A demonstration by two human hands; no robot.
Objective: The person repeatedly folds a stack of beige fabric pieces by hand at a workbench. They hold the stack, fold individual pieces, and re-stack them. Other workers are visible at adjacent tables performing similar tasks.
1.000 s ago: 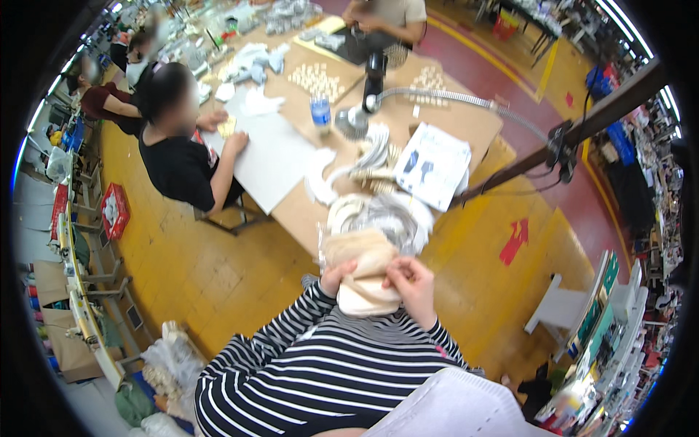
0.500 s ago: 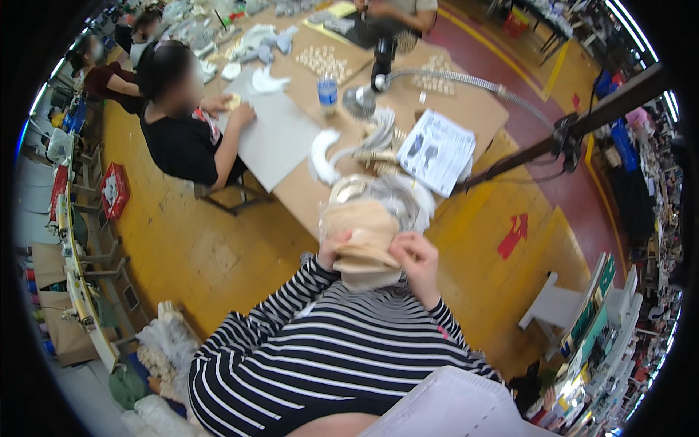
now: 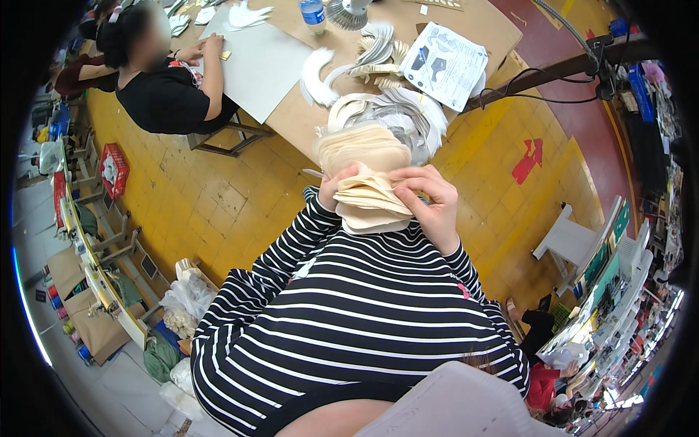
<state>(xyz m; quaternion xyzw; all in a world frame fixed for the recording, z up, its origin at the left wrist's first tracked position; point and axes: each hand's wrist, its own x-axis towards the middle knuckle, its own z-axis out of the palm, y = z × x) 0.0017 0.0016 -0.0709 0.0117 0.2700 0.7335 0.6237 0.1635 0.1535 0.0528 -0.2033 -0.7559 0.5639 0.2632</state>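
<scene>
- My feed shows a smooth brown bench point(image 3: 289, 127), a flat grey sheet point(image 3: 266, 69) on it.
- At its near corner I see heaped white curved strips point(image 3: 422, 120).
- Just this side, between both hands: a cream stack point(image 3: 364, 149), thin, soft-looking, round-edged layers fanned.
- My right hand point(image 3: 435, 206) pinches its right edge.
- My left hand point(image 3: 334, 191) clasps its left side, thumb on top.
</scene>
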